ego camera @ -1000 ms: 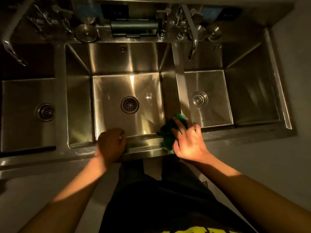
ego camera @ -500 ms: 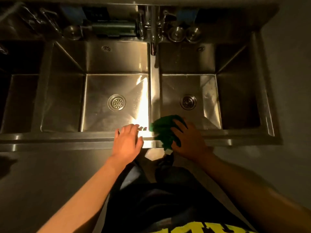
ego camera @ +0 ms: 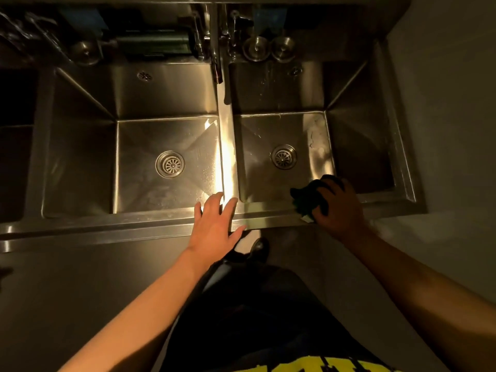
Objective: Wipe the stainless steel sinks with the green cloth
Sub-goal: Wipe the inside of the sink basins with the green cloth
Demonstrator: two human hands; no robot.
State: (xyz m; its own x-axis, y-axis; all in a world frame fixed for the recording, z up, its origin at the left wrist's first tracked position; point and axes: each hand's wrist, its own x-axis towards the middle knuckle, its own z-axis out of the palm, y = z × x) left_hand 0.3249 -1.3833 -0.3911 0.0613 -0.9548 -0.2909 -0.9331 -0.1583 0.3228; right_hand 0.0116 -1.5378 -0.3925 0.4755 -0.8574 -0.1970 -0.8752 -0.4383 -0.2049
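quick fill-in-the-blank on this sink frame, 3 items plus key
1. The right hand grips the green cloth at the front edge of the ____ basin.
2. The left hand lies flat on the front rim, holding ____.
3. Each lit basin floor has one round ____ in its middle.

Missing words: right; nothing; drain

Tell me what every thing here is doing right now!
Left hand: open, fingers flat on the front rim.
Right hand: gripping the cloth.
Cloth: bunched, pressed at the front rim.
Middle sink: empty, drain uncovered.
Right sink: empty, pale smears on its floor.
Tap: no water visible.
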